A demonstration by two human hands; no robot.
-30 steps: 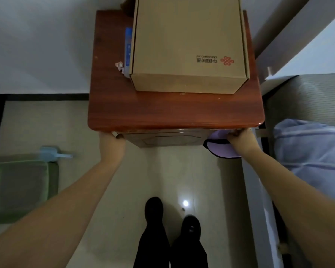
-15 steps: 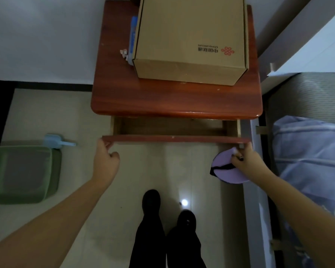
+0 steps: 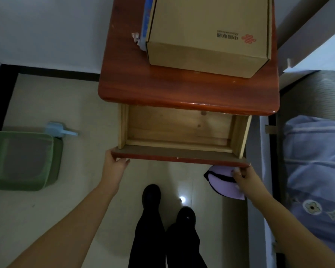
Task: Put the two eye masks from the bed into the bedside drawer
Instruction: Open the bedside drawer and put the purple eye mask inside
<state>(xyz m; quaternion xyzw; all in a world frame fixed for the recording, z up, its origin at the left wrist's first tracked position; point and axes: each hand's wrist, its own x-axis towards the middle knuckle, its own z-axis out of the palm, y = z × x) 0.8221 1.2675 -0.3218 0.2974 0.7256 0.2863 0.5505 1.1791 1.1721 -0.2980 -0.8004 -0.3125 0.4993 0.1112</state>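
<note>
The bedside drawer stands pulled far out under the red-brown nightstand top, its bare wooden inside empty. My left hand grips the left end of the drawer front. My right hand is at the front's right end and holds a lilac eye mask with a black strap just below that corner. Whether a second mask lies folded in the same hand I cannot tell.
A cardboard box fills most of the nightstand top, with a blue item beside it. The bed with blue bedding runs along the right. On the floor at left are a green bin and a blue scoop. My feet stand below the drawer.
The drawer went from shut to pulled far out, both hands drawing its front toward me. The eye mask stayed in my right hand throughout.
</note>
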